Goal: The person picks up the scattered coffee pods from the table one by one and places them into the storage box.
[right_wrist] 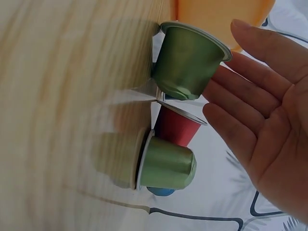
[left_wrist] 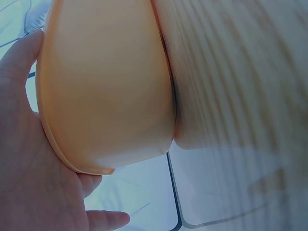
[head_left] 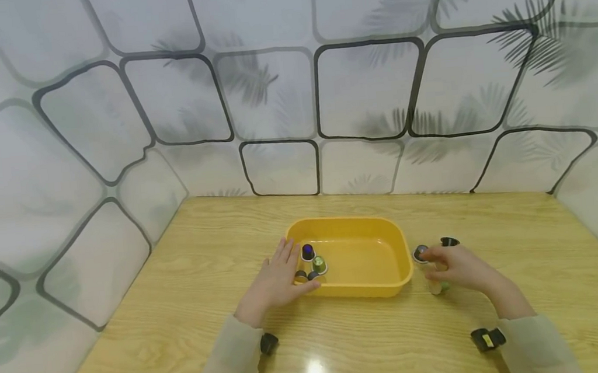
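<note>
Left hand point(head_left: 280, 281), fingers splayed, touches tray point(head_left: 362, 290) at nine o'clock; right hand point(head_left: 460, 266), fingers loosely apart, is beside green capsule point(right_wrist: 186, 62), tray's four o'clock.

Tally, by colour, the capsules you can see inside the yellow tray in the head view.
Green capsule: 1
Purple-blue capsule: 1
Other dark capsules, partly hidden, exact shade unclear: 2
Total visible: 4
</note>
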{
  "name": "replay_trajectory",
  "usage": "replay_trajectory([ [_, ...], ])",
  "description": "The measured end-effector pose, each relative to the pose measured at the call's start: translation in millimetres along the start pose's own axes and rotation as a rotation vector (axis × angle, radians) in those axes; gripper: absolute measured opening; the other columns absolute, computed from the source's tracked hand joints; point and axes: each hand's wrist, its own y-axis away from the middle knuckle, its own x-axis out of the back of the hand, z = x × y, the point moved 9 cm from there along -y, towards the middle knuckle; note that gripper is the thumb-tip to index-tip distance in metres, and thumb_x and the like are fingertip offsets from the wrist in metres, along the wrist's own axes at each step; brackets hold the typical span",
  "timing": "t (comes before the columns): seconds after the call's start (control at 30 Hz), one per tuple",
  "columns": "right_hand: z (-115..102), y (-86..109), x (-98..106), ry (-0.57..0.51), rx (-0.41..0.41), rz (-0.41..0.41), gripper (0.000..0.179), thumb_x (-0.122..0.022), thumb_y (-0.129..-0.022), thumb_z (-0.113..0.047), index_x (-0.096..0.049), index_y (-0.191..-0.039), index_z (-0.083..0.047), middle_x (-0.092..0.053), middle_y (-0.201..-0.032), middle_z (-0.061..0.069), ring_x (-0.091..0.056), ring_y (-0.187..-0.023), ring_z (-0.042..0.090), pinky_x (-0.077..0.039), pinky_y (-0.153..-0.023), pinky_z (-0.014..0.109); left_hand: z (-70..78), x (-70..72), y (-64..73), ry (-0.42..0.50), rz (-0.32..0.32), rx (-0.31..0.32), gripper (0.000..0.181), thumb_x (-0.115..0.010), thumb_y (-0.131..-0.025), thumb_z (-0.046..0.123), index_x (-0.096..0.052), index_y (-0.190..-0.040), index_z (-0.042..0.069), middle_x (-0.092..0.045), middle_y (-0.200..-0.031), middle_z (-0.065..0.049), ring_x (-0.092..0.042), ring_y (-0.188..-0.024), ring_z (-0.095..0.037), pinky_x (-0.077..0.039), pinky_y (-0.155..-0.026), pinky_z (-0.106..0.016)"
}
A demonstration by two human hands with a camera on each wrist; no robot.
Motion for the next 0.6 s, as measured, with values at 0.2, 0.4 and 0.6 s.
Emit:
replay_trajectory([
  [0.2,4.9,0.9,-7.0,-0.036,-0.025,-0.066,0.034,-0.065,-0.080,-0.012,-0.057,-0.108,0.005,-0.059,-0.105,0.019,-0.055,-0.094,0.036,-0.046,-0.075,0.046,0.1,0.0,0.1,0.002,0.004,-0.003,0.090,-0.041,-0.081,0.063,-0.016,-0.140,0.000,-0.006,-0.146,-0.015,0.005,-0.132,-0.024,-0.017,-0.097,-0.057],
  [0.4,6.4,1.3,-9.6,-0.060,-0.039,-0.090,0.033,-0.064,-0.080,-0.011,-0.057,-0.108,0.006,-0.059,-0.104,0.020,-0.055,-0.095,0.037,-0.045,-0.076,0.047,-0.3,-0.2,0.4,0.007,0.003,0.002,0.089,-0.042,-0.081,0.063,-0.016,-0.140,0.001,-0.006,-0.146,-0.014,0.005,-0.132,-0.024,-0.017,-0.097,-0.057],
  [0.6,8.1,1.2,-13.1,-0.064,-0.074,-0.126,0.033,-0.064,-0.080,-0.011,-0.057,-0.107,0.006,-0.059,-0.106,0.020,-0.053,-0.100,0.037,-0.044,-0.080,0.046,0.0,0.4,0.3,0.001,0.003,0.007,0.089,-0.042,-0.082,0.062,-0.017,-0.140,0.001,-0.006,-0.146,-0.014,0.004,-0.132,-0.024,-0.017,-0.097,-0.057],
])
